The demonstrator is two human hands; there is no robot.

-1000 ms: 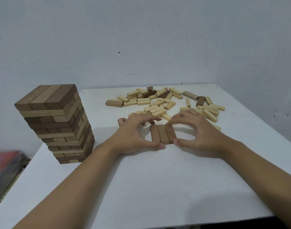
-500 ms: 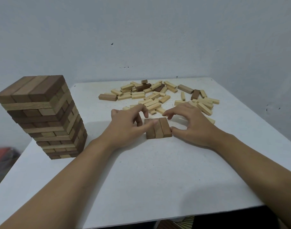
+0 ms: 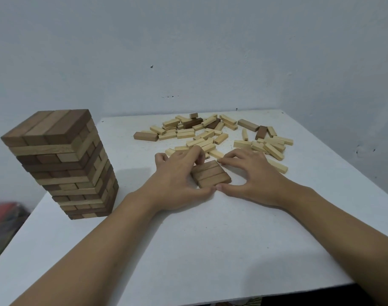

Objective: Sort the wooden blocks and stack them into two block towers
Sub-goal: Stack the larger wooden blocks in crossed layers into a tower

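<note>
Three brown blocks lay flat, side by side, mid table. At their 9 o'clock the left hand, at 3 the right hand, each pinching the row between thumb and curled fingers. Tall tower stood at 9 o'clock, loose blocks at 12.

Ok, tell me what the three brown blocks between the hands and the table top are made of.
Three brown blocks: wood, matte, seemingly unvarnished; grain streaks show, no glint. Table top: white, smooth, faintly speckled, probably painted or laminated board; the core is hidden.
</note>
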